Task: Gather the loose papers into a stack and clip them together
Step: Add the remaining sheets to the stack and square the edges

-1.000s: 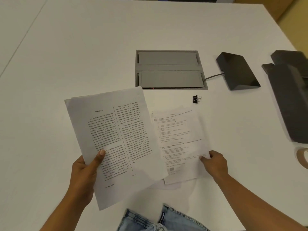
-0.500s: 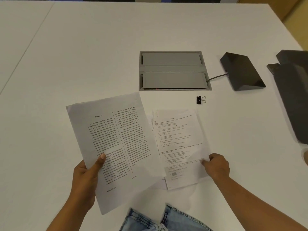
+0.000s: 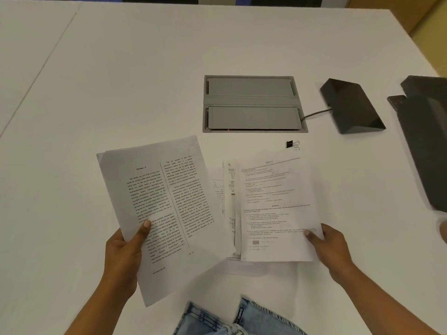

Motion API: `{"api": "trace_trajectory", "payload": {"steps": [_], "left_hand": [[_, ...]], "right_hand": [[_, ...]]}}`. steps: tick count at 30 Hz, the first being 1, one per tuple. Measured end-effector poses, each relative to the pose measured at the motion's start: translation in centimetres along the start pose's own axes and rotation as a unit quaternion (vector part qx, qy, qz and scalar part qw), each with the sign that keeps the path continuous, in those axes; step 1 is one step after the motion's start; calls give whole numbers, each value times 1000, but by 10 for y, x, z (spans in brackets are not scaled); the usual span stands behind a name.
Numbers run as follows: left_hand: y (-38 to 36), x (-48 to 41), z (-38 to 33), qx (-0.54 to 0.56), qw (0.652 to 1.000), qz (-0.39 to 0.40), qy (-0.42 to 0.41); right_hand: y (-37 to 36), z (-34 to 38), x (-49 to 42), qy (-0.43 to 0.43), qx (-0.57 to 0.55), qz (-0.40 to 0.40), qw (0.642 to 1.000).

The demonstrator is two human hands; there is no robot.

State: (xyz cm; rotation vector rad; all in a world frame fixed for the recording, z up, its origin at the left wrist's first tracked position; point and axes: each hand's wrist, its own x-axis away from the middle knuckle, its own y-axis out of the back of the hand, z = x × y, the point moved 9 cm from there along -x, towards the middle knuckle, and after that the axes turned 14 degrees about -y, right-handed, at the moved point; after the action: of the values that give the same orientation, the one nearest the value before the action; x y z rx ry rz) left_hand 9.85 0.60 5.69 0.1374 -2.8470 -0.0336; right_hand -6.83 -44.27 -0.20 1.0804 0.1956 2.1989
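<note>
White table (image 3: 121,93) fills the view, w/ a strip of dark wall or chairs at the far edge. Left hand (image 3: 125,257) holds a two-column printed sheet (image 3: 167,209) tilted, lifted off the table, thumb pressed on the front near its lower-left edge, fingers behind; at least one more sheet edge shows behind it at the top-left corner. Right hand (image 3: 331,250) pinches the lower-right corner of another printed page (image 3: 275,209), thumb on top. That page's left side is raised, and under it lie more loose papers (image 3: 229,189), partly fanned out betw. the two held sheets, w/ a bottom edge sticking out toward the person.

Black binder clip (image 3: 291,144) sits on the table just beyond the top-right of the right-hand page, handles pointing right, not touching either hand; can't tell if paper edge touches it.

Farther back, a grey recessed cable box (image 3: 251,103) w/ two closed flaps is set in the tabletop. Cord runs from its right side to a black wedge-shaped device (image 3: 350,107). Dark grey gear (image 3: 425,141) at the right edge, cut off by the frame. Bottom centre: light-blue jeans (image 3: 217,320).
</note>
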Motion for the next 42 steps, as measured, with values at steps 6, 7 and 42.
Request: {"api": "trace_trajectory", "payload": {"steps": [6,7,42], "left_hand": [[5,-2,1,-27,1000,-10,-1],[4,-2,2,-32,999,-8,0],[-66,25,-18,16,995,85,43]], "right_hand": [[23,2,21,-12,-133,27,991],[22,6,26,-9,-146,44,988],[-110,75,109,79,5,283,956]]}}
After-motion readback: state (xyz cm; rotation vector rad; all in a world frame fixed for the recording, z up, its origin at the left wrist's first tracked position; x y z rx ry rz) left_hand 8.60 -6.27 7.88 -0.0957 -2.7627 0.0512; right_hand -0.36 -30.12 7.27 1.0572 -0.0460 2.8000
